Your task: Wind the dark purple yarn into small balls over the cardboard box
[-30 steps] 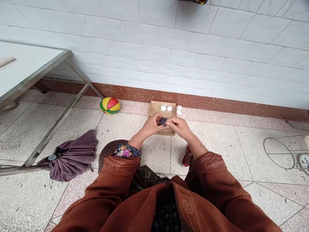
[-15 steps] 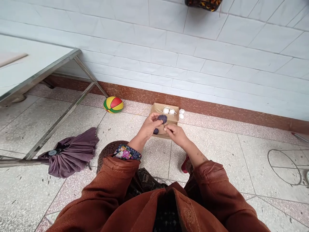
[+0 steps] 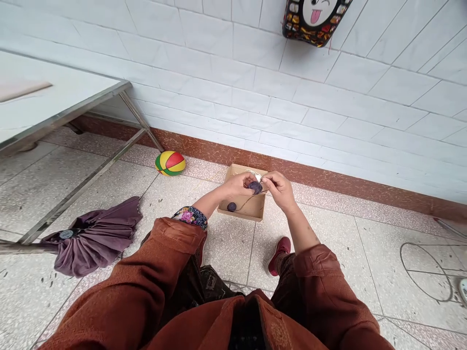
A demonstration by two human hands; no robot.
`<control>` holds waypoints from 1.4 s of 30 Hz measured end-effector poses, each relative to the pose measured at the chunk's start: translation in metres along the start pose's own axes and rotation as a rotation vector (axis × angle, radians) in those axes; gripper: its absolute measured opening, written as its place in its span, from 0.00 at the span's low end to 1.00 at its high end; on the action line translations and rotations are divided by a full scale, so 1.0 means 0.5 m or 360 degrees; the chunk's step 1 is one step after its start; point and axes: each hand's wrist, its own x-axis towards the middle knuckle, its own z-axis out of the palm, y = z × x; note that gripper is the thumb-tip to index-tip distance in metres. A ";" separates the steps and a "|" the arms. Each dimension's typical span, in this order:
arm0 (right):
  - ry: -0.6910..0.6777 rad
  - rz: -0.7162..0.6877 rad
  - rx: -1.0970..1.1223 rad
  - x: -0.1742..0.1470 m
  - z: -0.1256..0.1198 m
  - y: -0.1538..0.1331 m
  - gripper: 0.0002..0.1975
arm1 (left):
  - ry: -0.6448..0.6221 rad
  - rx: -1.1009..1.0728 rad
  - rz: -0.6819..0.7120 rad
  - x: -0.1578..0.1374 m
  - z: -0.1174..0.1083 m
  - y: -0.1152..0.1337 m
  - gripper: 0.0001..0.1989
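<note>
My left hand (image 3: 239, 184) is closed round a dark purple ball of yarn (image 3: 255, 187), held over a shallow cardboard box (image 3: 251, 214) on the floor. To its right, my right hand (image 3: 280, 188) pinches a strand of yarn with thumb and forefinger, close beside the ball. A smaller dark ball of yarn (image 3: 231, 207) lies in the near left of the box, and a strand (image 3: 246, 201) runs from it up toward my hands. Behind my fingers, white yarn (image 3: 258, 177) shows only in part in the box's far section.
A striped toy ball (image 3: 170, 163) rests near a metal-legged table (image 3: 91, 92) on the left. A folded purple umbrella (image 3: 98, 238) lies below it. Against the tiled wall hangs a patterned basket (image 3: 310, 22). A round wire frame (image 3: 425, 272) is on the floor at right.
Both hands have shifted right, and my right hand has risen from below the yarn ball to beside it. The view has tilted up, showing more of the basket.
</note>
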 end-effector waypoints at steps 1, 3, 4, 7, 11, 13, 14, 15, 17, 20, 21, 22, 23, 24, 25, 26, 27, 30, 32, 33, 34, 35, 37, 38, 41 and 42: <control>0.0074 0.0050 -0.0005 0.007 0.001 0.012 0.21 | -0.0107 -0.0070 0.0002 0.005 -0.001 0.004 0.20; 0.0205 0.0170 0.0003 0.012 0.009 0.036 0.22 | -0.0234 -0.0233 0.0008 0.008 0.000 0.013 0.20; 0.0242 0.0231 0.0011 0.011 0.015 0.048 0.22 | -0.0244 -0.0319 0.0012 0.007 0.002 0.017 0.21; 0.0203 0.0361 0.0025 -0.005 0.040 0.070 0.21 | -0.0102 -0.0583 0.0034 0.004 0.003 0.026 0.23; -0.0030 0.0304 -0.0058 -0.035 0.075 0.065 0.16 | 0.0293 -0.0734 0.0041 0.008 -0.009 0.024 0.23; -0.0148 0.0214 -0.0117 -0.050 0.092 0.051 0.14 | 0.0457 -0.0649 0.0013 0.012 -0.018 0.016 0.21; -0.0209 0.0166 -0.0142 -0.056 0.101 0.042 0.13 | 0.0520 -0.0564 0.0002 0.013 -0.021 0.011 0.21; -0.0275 0.0119 -0.0165 -0.062 0.109 0.034 0.12 | 0.0571 -0.0463 -0.0001 0.014 -0.024 0.005 0.20; -0.0408 0.0032 -0.0209 -0.071 0.123 0.018 0.11 | 0.0627 -0.0251 0.0014 0.012 -0.028 -0.003 0.20; -0.0480 -0.0069 -0.0226 -0.072 0.124 -0.001 0.12 | 0.0574 -0.0049 0.0031 0.006 -0.030 -0.008 0.20; -0.0439 -0.0088 -0.0209 -0.068 0.119 -0.005 0.12 | 0.0529 -0.0016 0.0025 0.003 -0.031 -0.007 0.20; -0.0372 -0.0098 -0.0183 -0.062 0.110 -0.008 0.13 | 0.0477 0.0003 0.0017 0.000 -0.030 -0.006 0.20; -0.0289 -0.0097 -0.0152 -0.055 0.099 -0.009 0.14 | 0.0418 0.0011 0.0007 -0.003 -0.030 -0.004 0.20; -0.0201 -0.0087 -0.0120 -0.047 0.086 -0.009 0.15 | 0.0350 0.0011 -0.0003 -0.007 -0.028 -0.002 0.21; -0.0118 -0.0065 -0.0090 -0.039 0.073 -0.007 0.16 | 0.0276 -0.0002 -0.0011 -0.010 -0.026 0.000 0.21; -0.0042 -0.0030 -0.0063 -0.031 0.061 -0.003 0.17 | 0.0193 -0.0028 -0.0015 -0.014 -0.023 0.002 0.22; 0.0027 0.0016 -0.0039 -0.025 0.052 0.002 0.18 | 0.0098 -0.0068 -0.0019 -0.018 -0.020 0.004 0.22; 0.0161 0.0189 0.0022 -0.018 0.044 0.021 0.18 | -0.0140 -0.0249 -0.0024 -0.030 -0.012 0.014 0.23; 0.0134 0.0286 0.0048 -0.024 0.058 0.031 0.18 | -0.0152 -0.0421 -0.0021 -0.034 -0.010 0.020 0.24; 0.0093 0.0314 0.0053 -0.030 0.069 0.035 0.18 | -0.0098 -0.0523 -0.0016 -0.035 -0.011 0.023 0.24; 0.0039 0.0326 0.0050 -0.037 0.081 0.036 0.17 | -0.0017 -0.0622 -0.0011 -0.034 -0.012 0.025 0.24; -0.0021 0.0318 0.0039 -0.046 0.095 0.036 0.17 | 0.0078 -0.0704 -0.0012 -0.032 -0.014 0.025 0.23; -0.0147 0.0250 -0.0008 -0.064 0.120 0.029 0.15 | 0.0273 -0.0771 -0.0030 -0.025 -0.020 0.024 0.22; -0.0208 0.0198 -0.0046 -0.072 0.130 0.024 0.14 | 0.0362 -0.0754 -0.0043 -0.022 -0.022 0.022 0.22; -0.0360 0.0033 -0.0182 -0.089 0.146 0.007 0.14 | 0.0535 -0.0577 -0.0070 -0.017 -0.027 0.015 0.20; -0.0377 -0.0009 -0.0220 -0.090 0.146 0.003 0.15 | 0.0562 -0.0496 -0.0063 -0.017 -0.028 0.013 0.20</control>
